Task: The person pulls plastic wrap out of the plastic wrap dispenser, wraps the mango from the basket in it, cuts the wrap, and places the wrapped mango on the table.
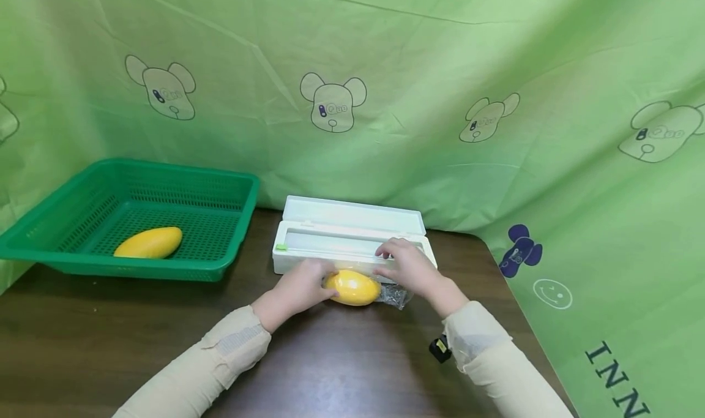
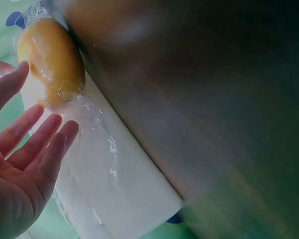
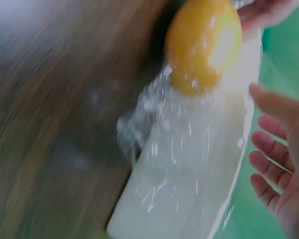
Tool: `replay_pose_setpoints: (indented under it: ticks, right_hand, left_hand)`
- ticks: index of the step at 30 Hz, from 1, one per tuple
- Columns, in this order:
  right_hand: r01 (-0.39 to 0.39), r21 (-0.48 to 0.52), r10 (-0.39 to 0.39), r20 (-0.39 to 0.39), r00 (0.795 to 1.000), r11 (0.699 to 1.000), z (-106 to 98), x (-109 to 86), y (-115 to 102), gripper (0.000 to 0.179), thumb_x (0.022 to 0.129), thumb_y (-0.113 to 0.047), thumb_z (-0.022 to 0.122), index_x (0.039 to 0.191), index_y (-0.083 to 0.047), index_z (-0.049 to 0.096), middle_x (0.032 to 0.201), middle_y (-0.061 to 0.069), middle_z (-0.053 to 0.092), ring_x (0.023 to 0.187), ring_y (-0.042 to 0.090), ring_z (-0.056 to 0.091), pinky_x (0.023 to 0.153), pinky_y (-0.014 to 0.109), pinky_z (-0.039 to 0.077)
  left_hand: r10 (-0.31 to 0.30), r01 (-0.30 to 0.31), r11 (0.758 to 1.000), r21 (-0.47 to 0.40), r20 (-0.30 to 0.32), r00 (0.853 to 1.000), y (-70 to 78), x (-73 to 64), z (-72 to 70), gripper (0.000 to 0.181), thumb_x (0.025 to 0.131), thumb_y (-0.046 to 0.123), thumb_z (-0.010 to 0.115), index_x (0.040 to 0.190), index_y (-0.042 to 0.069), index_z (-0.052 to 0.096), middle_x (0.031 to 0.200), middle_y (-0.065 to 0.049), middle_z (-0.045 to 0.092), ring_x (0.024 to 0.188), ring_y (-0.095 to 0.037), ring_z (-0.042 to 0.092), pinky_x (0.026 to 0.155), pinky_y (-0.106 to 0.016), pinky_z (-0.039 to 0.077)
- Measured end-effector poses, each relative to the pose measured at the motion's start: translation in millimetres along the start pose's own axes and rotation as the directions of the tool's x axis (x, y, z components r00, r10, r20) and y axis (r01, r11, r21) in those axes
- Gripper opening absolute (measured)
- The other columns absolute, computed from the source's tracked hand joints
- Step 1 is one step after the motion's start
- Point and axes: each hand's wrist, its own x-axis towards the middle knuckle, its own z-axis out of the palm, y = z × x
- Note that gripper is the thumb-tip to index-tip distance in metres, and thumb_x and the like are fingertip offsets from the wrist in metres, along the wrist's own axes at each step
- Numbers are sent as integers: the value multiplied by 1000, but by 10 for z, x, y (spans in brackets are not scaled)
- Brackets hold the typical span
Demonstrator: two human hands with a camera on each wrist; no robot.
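On the brown table (image 1: 330,372), with left hand (image 1: 303,284) and right hand (image 1: 414,271) both loosely spread, may crumple clear film (image 1: 393,295) by uneven pulling or nudge astray the yellow fruit (image 1: 355,288) lying before the white box (image 1: 287,264).

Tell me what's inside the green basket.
One yellow mango lies inside the green plastic basket, toward the near side. The near wall covers the mango's lower edge and a strip of floor, so what's there can't be seen.

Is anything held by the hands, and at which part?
Left hand: at the left end of the wrapped mango; hold cannot be told. Right hand: holds nothing.
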Motion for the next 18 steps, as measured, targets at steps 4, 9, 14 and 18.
replay_pose_setpoints:
  ticks: [4, 9, 14, 18]
  right_hand:
    - [47, 9, -47, 1, 999, 999, 51, 77, -71, 17, 85, -2, 80, 81, -9, 65, 77, -1, 59, 73, 14, 56, 68, 31, 51]
    - [77, 28, -77, 4, 997, 997, 58, 68, -84, 21, 82, 3, 76, 77, -11, 61, 78, 0, 57, 76, 16, 55, 72, 34, 52]
    - [52, 53, -54, 30, 998, 997, 83, 75, -110, 16, 84, 3, 73, 82, -9, 62, 78, -2, 58, 77, 16, 55, 73, 34, 51]
    - [30, 45, -32, 49, 998, 999, 104, 62, -129, 9, 87, 2, 72, 92, -4, 70, 80, -3, 62, 78, 14, 58, 74, 32, 53]
  left_hand:
    - [-3, 3, 1000, -24, 3, 1000, -16, 13, 30, 36, 79, 16, 90, 107, 1, 74, 101, -7, 73, 90, -20, 64, 81, -39, 54]
    - [3, -3, 1000, -25, -7, 1000, -42, 31, 62, 40, 78, 20, 91, 109, 4, 73, 105, -7, 73, 96, -23, 66, 87, -41, 53]
    - [1, -1, 1000, 14, 14, 1000, -38, 54, 53, 41, 77, 21, 92, 110, 4, 73, 104, -6, 73, 95, -22, 66, 86, -41, 53]
    - [28, -31, 997, 68, 45, 999, -6, 90, 40, 39, 77, 22, 92, 105, 5, 72, 97, -5, 72, 86, -21, 65, 81, -40, 53]
